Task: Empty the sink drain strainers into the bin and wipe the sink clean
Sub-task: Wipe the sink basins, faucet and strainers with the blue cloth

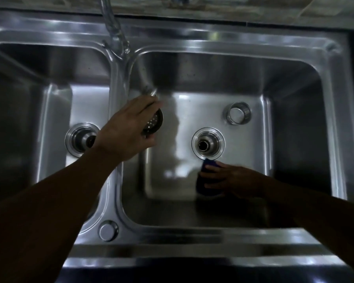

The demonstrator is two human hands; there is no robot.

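Double-bowl steel sink (192, 238). Right bowl floor: the right drain (207, 144) sits open at centre, a strainer basket (239, 113) stands beyond it to the right, and a blue pad (200, 189) lies just near of it. Left bowl floor: the left drain (80, 139). Near rim, between the bowls: a round steel cap (108, 230).

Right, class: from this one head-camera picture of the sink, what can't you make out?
Head view only:
- the bin: outside the frame.
- the strainer in the left hand: mostly covered by that hand, contents unseen.
- the blue cloth or sponge: motion-blurred, part-covered by the right hand; which it is, unclear.
- the left drain: partly behind the left wrist.
- the faucet: top cut off by the frame edge.
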